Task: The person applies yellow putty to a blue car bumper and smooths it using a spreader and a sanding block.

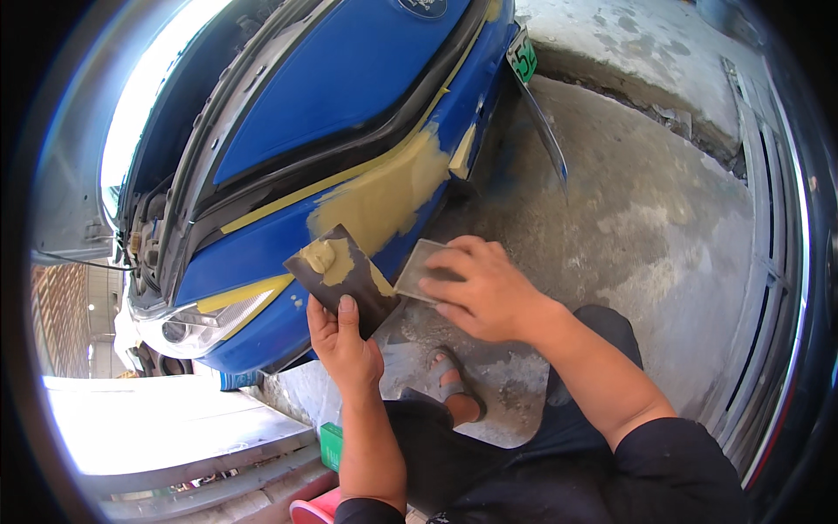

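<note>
My left hand (347,349) is closed on the lower edge of a dark rectangular board (371,303), thumb on top. A lump of yellowish body filler (318,256) sits near the board's upper corner, with thinner smears along its edges. To its right, my right hand (493,293) grips a flat, translucent grey spreader (411,267), whose near corner is close to the board's right edge; I cannot tell whether they touch. Just beyond both hands lies the blue car bumper (253,246), with a broad patch of dried-looking filler (388,188) across it.
Yellow masking tape (288,206) follows the trim and edges the headlight (188,330). A licence plate (522,54) hangs from the bumper at the far side. A metal gate rail (758,262) lies at right. A green box (332,445) and a red container (316,506) stand lower left.
</note>
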A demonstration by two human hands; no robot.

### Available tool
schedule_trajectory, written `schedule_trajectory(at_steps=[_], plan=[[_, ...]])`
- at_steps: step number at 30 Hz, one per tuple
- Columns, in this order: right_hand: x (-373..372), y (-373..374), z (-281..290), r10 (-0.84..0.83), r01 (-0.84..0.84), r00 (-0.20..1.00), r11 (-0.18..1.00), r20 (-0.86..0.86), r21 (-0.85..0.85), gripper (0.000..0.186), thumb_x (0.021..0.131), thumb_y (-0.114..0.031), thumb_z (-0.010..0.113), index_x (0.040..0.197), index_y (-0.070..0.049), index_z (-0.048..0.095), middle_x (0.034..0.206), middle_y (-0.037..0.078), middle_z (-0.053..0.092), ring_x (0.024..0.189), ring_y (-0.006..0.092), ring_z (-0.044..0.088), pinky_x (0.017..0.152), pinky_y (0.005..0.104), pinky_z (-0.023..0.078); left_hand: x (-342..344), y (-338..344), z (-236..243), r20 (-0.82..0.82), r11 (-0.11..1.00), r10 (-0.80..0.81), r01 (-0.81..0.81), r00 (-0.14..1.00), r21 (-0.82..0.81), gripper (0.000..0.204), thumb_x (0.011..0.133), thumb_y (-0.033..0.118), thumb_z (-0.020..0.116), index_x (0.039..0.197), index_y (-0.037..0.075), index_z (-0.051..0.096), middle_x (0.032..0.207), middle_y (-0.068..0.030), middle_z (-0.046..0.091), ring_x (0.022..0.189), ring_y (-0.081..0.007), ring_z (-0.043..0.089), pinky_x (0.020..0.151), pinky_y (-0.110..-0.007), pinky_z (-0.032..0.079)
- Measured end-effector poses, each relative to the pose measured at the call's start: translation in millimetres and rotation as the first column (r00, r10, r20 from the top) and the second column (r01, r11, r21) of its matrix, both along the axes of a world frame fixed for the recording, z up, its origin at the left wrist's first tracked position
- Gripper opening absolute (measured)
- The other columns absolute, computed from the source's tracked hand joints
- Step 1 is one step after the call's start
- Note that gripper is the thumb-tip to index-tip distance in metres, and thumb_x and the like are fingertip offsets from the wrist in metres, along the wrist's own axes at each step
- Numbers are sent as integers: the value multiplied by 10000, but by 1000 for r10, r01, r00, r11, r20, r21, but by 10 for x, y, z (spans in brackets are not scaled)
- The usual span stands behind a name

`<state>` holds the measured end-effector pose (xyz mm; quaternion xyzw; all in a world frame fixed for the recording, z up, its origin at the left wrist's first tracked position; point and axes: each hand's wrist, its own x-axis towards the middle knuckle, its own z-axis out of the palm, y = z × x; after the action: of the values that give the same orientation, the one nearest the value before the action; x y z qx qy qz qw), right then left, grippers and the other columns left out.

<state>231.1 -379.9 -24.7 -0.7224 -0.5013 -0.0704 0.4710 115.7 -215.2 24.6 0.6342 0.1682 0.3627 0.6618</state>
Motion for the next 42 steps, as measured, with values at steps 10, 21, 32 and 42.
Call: schedule_trajectory(at_steps=[10, 21, 32, 42], plan=[[25, 65, 222, -139, 133, 990, 948, 0, 289, 340, 730, -166, 691, 1067, -123, 669, 1175, 56, 538, 1137, 340, 452, 900, 437, 375, 22, -257, -17, -99, 999, -30, 34, 995, 39, 429, 887, -41, 526, 1308, -31, 442, 1207, -118, 576, 1089, -173, 560, 958, -296, 426], [110, -139, -307, 183, 30, 685, 960, -705, 278, 330, 835, -201, 625, 1152, -111, 620, 1165, 49, 545, 1052, 260, 525, 829, 402, 449, 26, -209, 102, -75, 909, 101, -62, 992, 412, 389, 918, -3, 536, 1295, -39, 447, 1208, -116, 575, 1096, -168, 536, 970, -307, 408], [602, 461, -990, 719, 382, -593, 647, -362, 660, 361, 849, -421, 595, 1033, -110, 608, 970, 104, 626, 893, 351, 611, 707, 444, 510, 220, -151, 44, 77, 996, -1, -6, 997, 88, 499, 892, -17, 542, 1361, 10, 374, 1273, -143, 532, 1154, -231, 526, 1016, -395, 399], [654, 875, -875, 698, 477, -584, 708, -415, 521, 466, 838, -453, 608, 1109, -77, 555, 1008, 139, 584, 845, 346, 594, 703, 454, 524, 358, -30, -31, 80, 990, -39, 27, 996, 139, 485, 903, -3, 525, 1363, 20, 374, 1281, -144, 523, 1151, -243, 526, 1009, -437, 400]])
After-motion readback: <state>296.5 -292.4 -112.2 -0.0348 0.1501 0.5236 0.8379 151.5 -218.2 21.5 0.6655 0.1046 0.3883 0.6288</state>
